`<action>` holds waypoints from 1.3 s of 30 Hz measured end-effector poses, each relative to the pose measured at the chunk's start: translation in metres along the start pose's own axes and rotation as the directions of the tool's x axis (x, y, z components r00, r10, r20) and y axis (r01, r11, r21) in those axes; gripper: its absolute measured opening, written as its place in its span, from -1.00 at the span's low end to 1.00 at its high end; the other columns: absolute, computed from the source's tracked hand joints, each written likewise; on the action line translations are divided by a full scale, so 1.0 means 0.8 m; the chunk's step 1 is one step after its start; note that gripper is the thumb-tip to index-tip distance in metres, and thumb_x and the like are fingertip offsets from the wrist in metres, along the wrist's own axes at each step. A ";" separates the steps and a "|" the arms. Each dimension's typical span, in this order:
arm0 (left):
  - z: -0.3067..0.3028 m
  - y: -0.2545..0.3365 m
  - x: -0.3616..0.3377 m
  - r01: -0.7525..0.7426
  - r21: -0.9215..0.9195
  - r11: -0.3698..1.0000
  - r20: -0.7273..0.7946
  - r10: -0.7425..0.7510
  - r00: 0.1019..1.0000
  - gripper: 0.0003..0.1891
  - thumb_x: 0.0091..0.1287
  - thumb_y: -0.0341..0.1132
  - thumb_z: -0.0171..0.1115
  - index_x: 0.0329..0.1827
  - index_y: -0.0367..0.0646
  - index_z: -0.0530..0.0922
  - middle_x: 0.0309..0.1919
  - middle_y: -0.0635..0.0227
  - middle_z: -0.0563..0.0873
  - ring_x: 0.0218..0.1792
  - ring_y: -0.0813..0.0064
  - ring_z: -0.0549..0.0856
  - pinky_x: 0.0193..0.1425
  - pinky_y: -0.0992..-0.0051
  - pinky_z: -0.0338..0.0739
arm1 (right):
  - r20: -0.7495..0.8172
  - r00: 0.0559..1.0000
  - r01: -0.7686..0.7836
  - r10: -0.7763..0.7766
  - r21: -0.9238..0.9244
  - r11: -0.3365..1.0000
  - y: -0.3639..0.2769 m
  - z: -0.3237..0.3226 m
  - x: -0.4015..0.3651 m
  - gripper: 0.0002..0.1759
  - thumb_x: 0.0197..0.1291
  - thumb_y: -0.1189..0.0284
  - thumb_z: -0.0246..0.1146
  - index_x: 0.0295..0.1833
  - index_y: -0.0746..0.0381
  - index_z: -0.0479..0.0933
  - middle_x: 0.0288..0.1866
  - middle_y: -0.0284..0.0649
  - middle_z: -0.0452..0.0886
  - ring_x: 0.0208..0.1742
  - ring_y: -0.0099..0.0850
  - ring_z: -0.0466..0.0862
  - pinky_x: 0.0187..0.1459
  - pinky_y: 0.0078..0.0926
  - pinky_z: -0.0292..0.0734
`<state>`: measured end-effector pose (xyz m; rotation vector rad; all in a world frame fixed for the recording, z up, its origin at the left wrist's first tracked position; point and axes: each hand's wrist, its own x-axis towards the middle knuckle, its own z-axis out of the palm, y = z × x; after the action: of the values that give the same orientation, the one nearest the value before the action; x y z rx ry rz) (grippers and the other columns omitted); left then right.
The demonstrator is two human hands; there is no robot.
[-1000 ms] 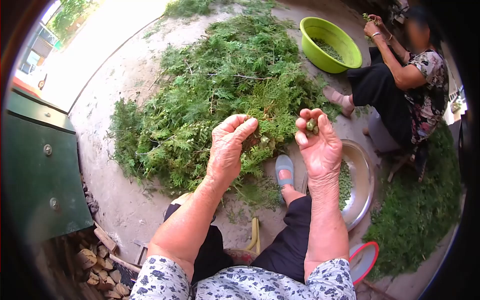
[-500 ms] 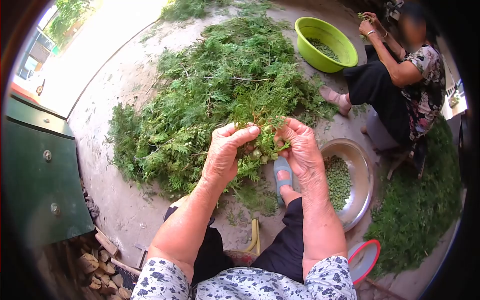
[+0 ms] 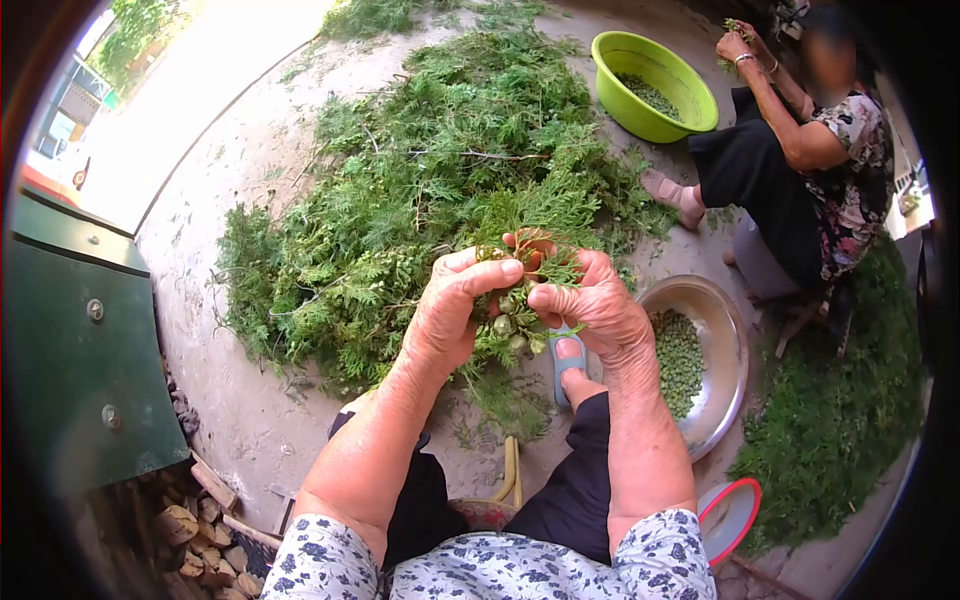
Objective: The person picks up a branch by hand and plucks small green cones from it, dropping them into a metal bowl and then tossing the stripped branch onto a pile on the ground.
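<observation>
My left hand pinches a green evergreen sprig between thumb and fingers, with its flat, scaly leaves fanning out above. Small round green cones hang in a cluster below the grip. On the other side of the sprig, my right hand curls its fingers around the stems, thumb tip close to the cones. Part of the stem is hidden behind the fingers. Beyond both hands spreads a large heap of cut evergreen branches. A metal basin holding many green cones stands beside my right forearm.
A co-worker sits at the right, both hands on a sprig. Near them is a lime-green basin with cones inside. More greenery lies at the right, beside a red-rimmed container. A green metal panel stands left, above chopped wood.
My right hand has shifted slightly down, its thumb now lower by the cones and its fingers reaching behind the sprig. The left hand keeps its hold. The co-worker's hands moved slightly.
</observation>
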<state>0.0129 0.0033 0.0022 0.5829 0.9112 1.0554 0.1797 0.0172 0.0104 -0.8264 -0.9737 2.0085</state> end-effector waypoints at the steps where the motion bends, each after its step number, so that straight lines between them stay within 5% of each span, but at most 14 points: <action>1: 0.000 0.000 0.000 0.010 -0.021 1.000 0.014 -0.010 1.000 -0.83 0.06 -0.29 0.31 -0.30 -0.12 0.65 -0.45 0.53 0.64 -0.44 0.71 0.48 -0.39 0.60 0.28 | -0.003 1.000 0.021 -0.021 -0.038 0.999 -0.005 0.004 -0.002 -0.57 0.01 0.51 0.37 0.05 0.28 0.50 -0.38 -0.41 0.57 -0.53 -0.70 0.43 -0.56 -0.75 0.26; 8: 0.002 -0.003 0.002 0.003 -0.035 0.999 -0.033 -0.005 0.999 -0.81 0.04 -0.29 0.32 -0.29 -0.12 0.60 -0.41 0.53 0.63 -0.43 0.69 0.49 -0.37 0.60 0.29 | -0.033 0.993 0.108 -0.116 -0.181 0.978 0.000 0.000 -0.001 -0.68 0.06 0.50 0.34 -0.04 0.28 0.53 -0.45 -0.46 0.56 -0.53 -0.73 0.41 -0.55 -0.76 0.26; 15: 0.007 -0.004 0.000 -0.032 -0.039 0.999 -0.126 0.027 0.992 -0.86 0.02 -0.35 0.32 -0.36 -0.13 0.60 -0.46 0.53 0.62 -0.49 0.71 0.49 -0.43 0.65 0.29 | -0.137 0.986 0.035 -0.090 -0.363 0.931 -0.011 0.009 -0.004 -0.73 0.05 0.53 0.33 -0.08 0.22 0.56 -0.46 -0.46 0.57 -0.51 -0.75 0.43 -0.51 -0.75 0.30; 18: 0.006 -0.003 -0.001 -0.024 0.053 0.998 -0.109 0.029 0.994 -0.91 0.00 -0.38 0.30 -0.42 -0.12 0.61 -0.51 0.55 0.61 -0.53 0.74 0.46 -0.48 0.67 0.27 | -0.090 0.983 0.073 -0.159 -0.606 0.792 -0.008 0.000 -0.002 -0.70 -0.01 0.58 0.31 -0.09 0.26 0.55 -0.41 -0.35 0.60 -0.48 -0.62 0.49 -0.43 -0.68 0.37; 20: 0.013 0.003 -0.005 -0.007 0.121 0.993 -0.115 0.022 0.993 -0.95 -0.01 -0.40 0.29 -0.47 -0.11 0.61 -0.58 0.57 0.58 -0.59 0.78 0.42 -0.53 0.69 0.23 | 0.071 0.912 0.316 -0.405 -0.751 0.580 -0.005 -0.003 -0.001 -0.71 -0.06 0.61 0.30 -0.13 0.31 0.55 -0.34 -0.19 0.61 -0.40 -0.44 0.57 -0.34 -0.57 0.44; 24: 0.009 -0.004 -0.001 -0.022 0.136 0.991 -0.085 0.034 0.996 -0.94 -0.03 -0.41 0.30 -0.47 -0.12 0.60 -0.59 0.58 0.57 -0.60 0.78 0.42 -0.54 0.70 0.23 | 0.058 0.858 0.320 -0.510 -0.838 0.442 0.001 0.007 -0.004 -0.73 -0.07 0.63 0.29 -0.17 0.34 0.56 -0.28 -0.09 0.60 -0.32 -0.32 0.60 -0.27 -0.52 0.47; 26: 0.007 -0.004 -0.002 -0.007 0.041 0.999 -0.110 0.011 0.994 -0.93 -0.05 -0.44 0.30 -0.48 -0.15 0.59 -0.61 0.58 0.56 -0.61 0.78 0.43 -0.54 0.70 0.24 | 0.085 0.789 0.299 -0.609 -0.918 0.259 0.005 0.003 -0.003 -0.74 -0.10 0.64 0.30 -0.19 0.35 0.56 -0.32 -0.08 0.60 -0.33 -0.31 0.61 -0.28 -0.50 0.48; 29: 0.004 0.006 -0.008 -0.072 -0.085 0.994 -0.135 0.060 0.989 -0.88 -0.03 -0.45 0.29 -0.40 -0.16 0.58 -0.53 0.50 0.59 -0.59 0.72 0.45 -0.53 0.67 0.28 | -0.115 0.807 0.176 -0.580 -0.890 0.421 -0.006 -0.018 -0.003 -0.80 0.02 0.64 0.27 -0.17 0.32 0.58 -0.34 -0.34 0.59 -0.41 -0.60 0.57 -0.44 -0.67 0.48; 30: 0.000 0.004 -0.006 -0.061 -0.101 0.993 -0.192 0.041 0.980 -0.86 0.03 -0.39 0.33 -0.35 -0.14 0.57 -0.46 0.49 0.61 -0.56 0.69 0.47 -0.49 0.64 0.35 | -0.321 0.848 0.112 -0.422 -0.669 0.734 -0.008 -0.015 -0.006 -0.79 0.06 0.60 0.28 -0.13 0.32 0.56 -0.39 -0.36 0.57 -0.52 -0.65 0.53 -0.54 -0.75 0.42; 31: -0.004 0.001 -0.004 -0.062 -0.101 0.993 -0.196 0.042 0.980 -0.86 0.03 -0.39 0.33 -0.35 -0.14 0.57 -0.46 0.49 0.61 -0.56 0.69 0.47 -0.49 0.64 0.35 | -0.318 0.850 0.113 -0.420 -0.668 0.735 -0.006 -0.018 -0.006 -0.79 0.06 0.60 0.28 -0.13 0.32 0.56 -0.39 -0.36 0.57 -0.52 -0.65 0.53 -0.54 -0.75 0.42; 33: -0.006 -0.002 0.004 -0.066 -0.035 0.997 -0.208 0.057 0.976 -0.85 0.08 -0.34 0.34 -0.34 -0.12 0.57 -0.43 0.51 0.61 -0.53 0.69 0.50 -0.46 0.62 0.39 | -0.277 0.945 0.080 -0.172 -0.313 0.947 -0.005 -0.029 -0.008 -0.76 0.10 0.58 0.27 -0.07 0.33 0.52 -0.44 -0.40 0.53 -0.57 -0.69 0.49 -0.57 -0.78 0.37; 37: 0.003 -0.005 0.004 -0.098 -0.130 0.987 -0.258 0.062 0.964 -0.87 0.17 -0.32 0.31 -0.31 -0.09 0.54 -0.43 0.52 0.61 -0.47 0.70 0.52 -0.47 0.64 0.39 | -0.265 0.947 0.108 -0.182 -0.269 0.957 -0.004 -0.035 -0.017 -0.75 0.13 0.57 0.24 -0.04 0.33 0.51 -0.45 -0.39 0.52 -0.53 -0.68 0.51 -0.58 -0.76 0.37; 39: -0.001 -0.005 0.005 -0.105 -0.159 0.982 -0.267 0.060 0.962 -0.85 0.18 -0.32 0.31 -0.27 -0.09 0.52 -0.42 0.51 0.60 -0.47 0.68 0.52 -0.47 0.63 0.41 | -0.358 0.913 0.028 -0.196 -0.423 0.906 -0.012 -0.053 -0.028 -0.75 0.14 0.54 0.20 -0.04 0.32 0.51 -0.37 -0.37 0.53 -0.52 -0.69 0.51 -0.61 -0.80 0.34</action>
<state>0.0152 0.0057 -0.0025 0.3442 1.0186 1.2944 0.2280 0.0183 0.0019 -1.3102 -1.1867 1.4675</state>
